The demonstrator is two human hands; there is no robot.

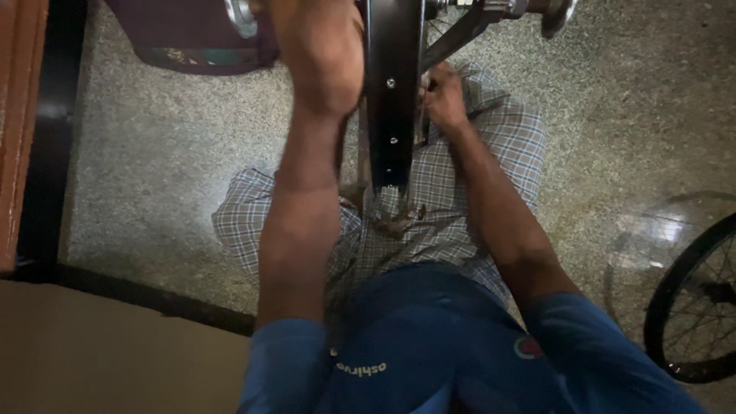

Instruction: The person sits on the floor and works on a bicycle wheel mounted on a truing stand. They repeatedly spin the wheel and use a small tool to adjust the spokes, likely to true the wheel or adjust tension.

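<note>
— Looking down past the blue shirt (429, 337) and along both forearms. Seeing where the black wheel rim (391, 92) is sitting?

— Standing edge-on between the two arms, rising from the checked cloth (460, 192) over the lap, with the axle (498, 6) just showing at the top edge.

— Reading the left hand (320, 61)?

— Blurred, raised close to the lens, lying just left of the rim with the knuckles turned this way. Not managing to tell whether closed around anything.

— And the right hand (445, 96)?

— Fingers bunched together against the rim's right face, pinching something too small to make out.

— Judging the work, then: fine handling at the rim. Doing it well probably meaning bracing the rim firmly against the lap, so that nothing is rocking while the pinch is turning or pulling.

— Also keeping the wrist low and the elbow tucked, working in small, even amounts. Keeping fingertips clear of the spokes.

— Minding the second wheel (686, 307) lying on the speckled floor (153, 169)?

— Well apart, off to the right; not interfering.
</note>
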